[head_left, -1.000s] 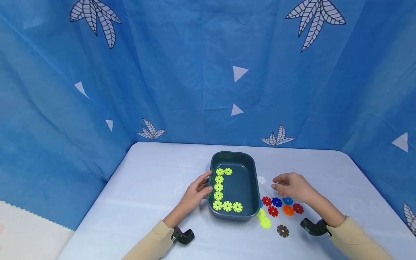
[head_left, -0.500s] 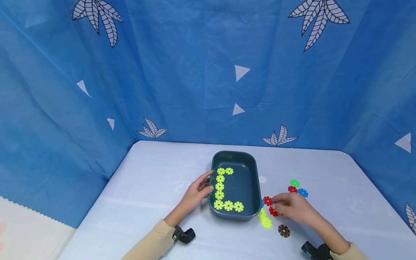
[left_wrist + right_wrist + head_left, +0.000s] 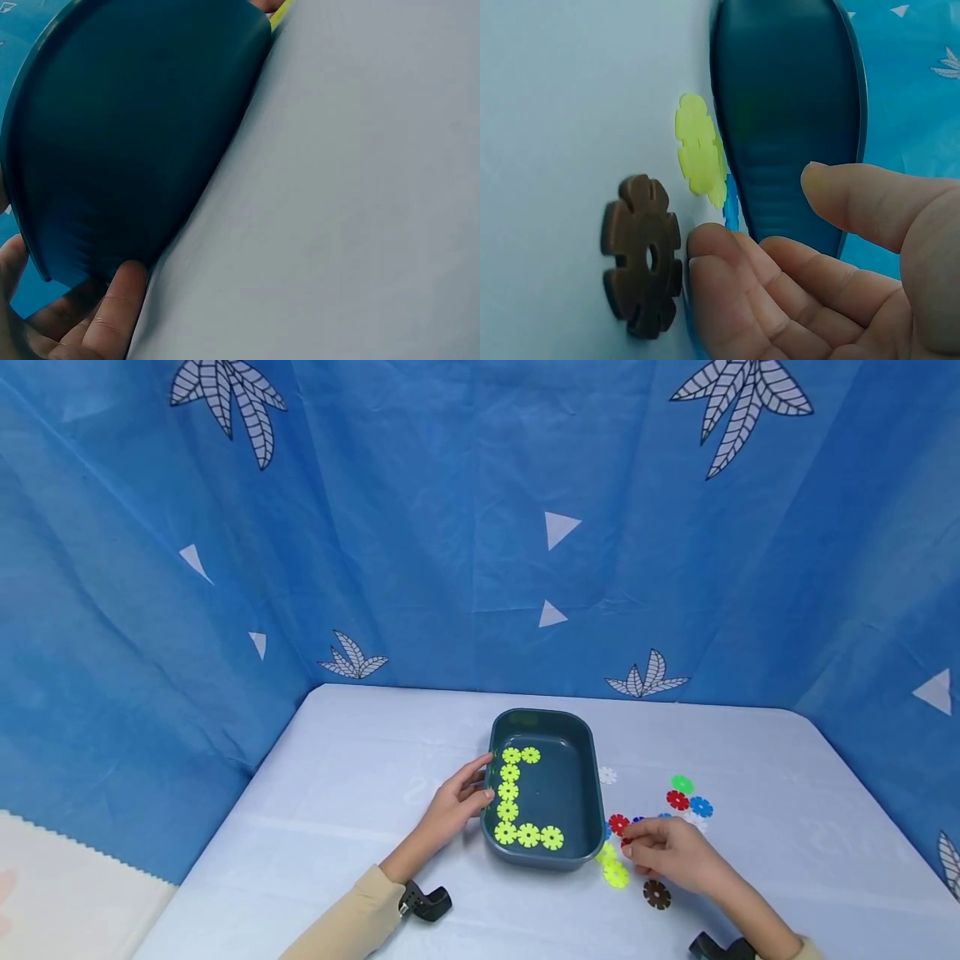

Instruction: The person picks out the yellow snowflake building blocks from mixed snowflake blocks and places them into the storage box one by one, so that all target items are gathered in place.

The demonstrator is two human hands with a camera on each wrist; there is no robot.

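A dark teal plastic tub [image 3: 558, 793] stands on the white-covered table, with yellow-green notched discs [image 3: 508, 791] in a C-shaped line on its floor. My left hand [image 3: 453, 802] holds its left wall, index finger and thumb at the rim; in the left wrist view other fingers [image 3: 120, 307] lie against the outside. My right hand [image 3: 675, 852] is low over a group of loose discs right of the tub and hides part of it. A red disc [image 3: 618, 824] shows by its fingertips. In the right wrist view, thumb and fingers are apart with nothing visible between them.
A brown disc [image 3: 657, 894] lies near my right hand, and yellow-green ones [image 3: 617, 873] lie by the tub's corner. Farther right are green [image 3: 682, 784], red [image 3: 677, 800] and blue [image 3: 701, 807] discs. A white disc [image 3: 607, 775] lies beside the tub. Blue cloth [image 3: 480, 527] hangs behind.
My right hand has come down toward me over the red and blue discs, uncovering the green, red and blue ones farther back. The left hand stays at the tub.
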